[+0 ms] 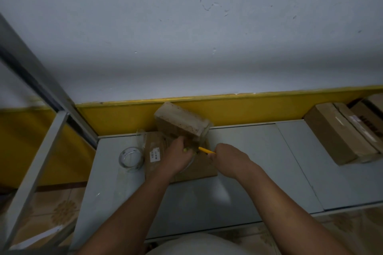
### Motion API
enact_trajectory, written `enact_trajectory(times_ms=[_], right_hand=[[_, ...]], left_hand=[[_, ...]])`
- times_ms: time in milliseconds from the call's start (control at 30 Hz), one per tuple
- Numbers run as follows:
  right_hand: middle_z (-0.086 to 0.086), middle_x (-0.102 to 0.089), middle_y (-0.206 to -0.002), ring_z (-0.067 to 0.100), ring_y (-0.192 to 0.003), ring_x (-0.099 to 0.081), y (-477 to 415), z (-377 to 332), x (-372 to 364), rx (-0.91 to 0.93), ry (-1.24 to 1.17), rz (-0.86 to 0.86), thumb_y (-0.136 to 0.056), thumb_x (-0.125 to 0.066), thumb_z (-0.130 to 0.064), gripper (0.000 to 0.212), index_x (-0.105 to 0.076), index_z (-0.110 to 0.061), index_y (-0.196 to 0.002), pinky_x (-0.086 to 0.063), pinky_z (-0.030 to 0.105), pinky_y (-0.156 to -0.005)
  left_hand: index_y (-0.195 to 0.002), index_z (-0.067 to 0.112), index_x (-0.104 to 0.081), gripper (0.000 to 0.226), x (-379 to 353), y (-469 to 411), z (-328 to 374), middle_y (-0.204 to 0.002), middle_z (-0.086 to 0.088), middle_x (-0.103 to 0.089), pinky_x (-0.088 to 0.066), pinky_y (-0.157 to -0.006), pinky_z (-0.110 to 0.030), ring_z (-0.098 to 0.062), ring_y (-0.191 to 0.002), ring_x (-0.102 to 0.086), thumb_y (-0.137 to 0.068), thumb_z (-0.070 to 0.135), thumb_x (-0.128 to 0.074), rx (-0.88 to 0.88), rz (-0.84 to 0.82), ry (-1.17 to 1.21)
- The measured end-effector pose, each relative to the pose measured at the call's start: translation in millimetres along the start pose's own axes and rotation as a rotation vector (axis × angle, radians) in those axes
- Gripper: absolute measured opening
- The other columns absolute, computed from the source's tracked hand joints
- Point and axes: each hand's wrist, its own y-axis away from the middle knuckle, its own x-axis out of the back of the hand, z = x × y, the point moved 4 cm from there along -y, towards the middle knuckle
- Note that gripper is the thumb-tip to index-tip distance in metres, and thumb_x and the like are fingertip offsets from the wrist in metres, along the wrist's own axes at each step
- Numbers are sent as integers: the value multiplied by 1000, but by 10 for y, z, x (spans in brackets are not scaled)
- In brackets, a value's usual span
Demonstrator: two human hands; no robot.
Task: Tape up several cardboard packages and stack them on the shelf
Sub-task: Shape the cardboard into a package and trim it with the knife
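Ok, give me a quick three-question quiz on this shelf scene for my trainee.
1. True or false: the clear round tape roll lies on the grey shelf, left of the left hand.
2. Which grips the thin yellow tool? A left hand B right hand C neither
3. Fill in: the small brown cardboard package tilts up over a flat cardboard package bearing a white ____.
Key: 1 true; 2 B; 3 label.

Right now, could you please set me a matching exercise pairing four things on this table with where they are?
1. tape roll
2. yellow tool
3. taped package
4. brown boxes

a. far right of the table
b. in the right hand
c. tilted up, at the left hand
d. lying left of both hands

Pairs: 1-d, 2-b, 3-c, 4-a
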Motion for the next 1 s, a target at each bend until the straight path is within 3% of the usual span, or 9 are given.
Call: enact_trajectory(times_ms=[133, 233, 300, 467, 567, 733, 833, 900, 1000], right_hand=[[-4, -52, -88, 16, -79, -53, 25, 230, -71, -15, -25, -19, -105, -47, -47, 30, -53, -20, -95, -33, 31, -59], [-4, -59, -93, 18, -86, -60, 20, 458, -187, -39, -6, 20, -102, -51, -47, 29, -60, -19, -100, -45, 33, -67], [-2, -64, -94, 18, -86, -64, -10, 653, -312, -31, -32, 35, -100, -57, -45, 26, -64, -20, -99, -53, 36, -74], [-10, -61, -114, 18, -113, -57, -78, 1114, -901, 37, 110, 87, -93, -65, -46, 19, -64, -37, -111, -33, 33, -83], [-13, -58, -116, 15, -116, -53, -125, 1244, -1204, 67, 83, 94, -92, -68, -40, 23, -65, -42, -114, -28, 31, -81], [-10, -52, -120, 19, -123, -49, -178, 1393, -1396, 85, 34, 113, -85, -73, -38, 35, -65, -43, -119, -32, 29, -89], [-5, -48, -137, 22, -135, -42, -249, 1357, -1329, 48, 32, 49, -80, -75, -51, 62, -58, -36, -138, -33, 30, -105], [-3, -54, -137, 23, -134, -47, -289, 1212, -1073, 67, -92, 158, -82, -79, -51, 61, -62, -29, -136, -36, 33, -110], [3, -67, -111, 29, -109, -62, -339, 822, -487, 337, -306, 558, -88, -81, -22, 23, -74, -17, -110, -48, 42, -95]], left_hand=[[-144, 26, -49, 67, 95, -11, -11, -116, 12, -58, -56, -77, -41, -22, -99, -65, -81, 49, -50, 8, 17, 13], [-139, 23, -54, 51, 94, -19, -62, -118, 7, -61, -57, -82, -41, -24, -104, -65, -90, 37, -58, -1, 8, -22], [-140, 19, -55, 46, 98, -14, -125, -116, 9, -60, -52, -81, -31, -20, -111, -63, -94, 26, -62, -22, 25, -64], [-147, 20, -51, 56, 172, 83, -265, -123, 5, -63, -51, -89, -29, -14, -113, -61, -94, 26, -70, -145, 82, -199], [-157, 21, -42, 75, 252, 150, -332, -120, 6, -62, -47, -88, -26, -10, -106, -59, -91, 24, -77, -270, 134, -355], [-160, 24, -33, 94, 194, 384, -668, -130, 0, -56, -53, -91, -35, -16, -109, -58, -83, 12, -85, -296, 64, -408], [-161, 24, -32, 91, 93, 480, -834, -135, -2, -52, -55, -91, -34, -16, -107, -57, -86, 10, -82, -247, 40, -371], [-160, 24, -32, 89, 65, 474, -861, -135, -1, -50, -54, -92, -32, -15, -108, -56, -88, 12, -82, -234, 32, -352], [-161, 26, -31, 86, 52, 460, -879, -136, 0, -49, -49, -90, -23, -12, -109, -56, -91, 14, -79, -222, -4, -347]])
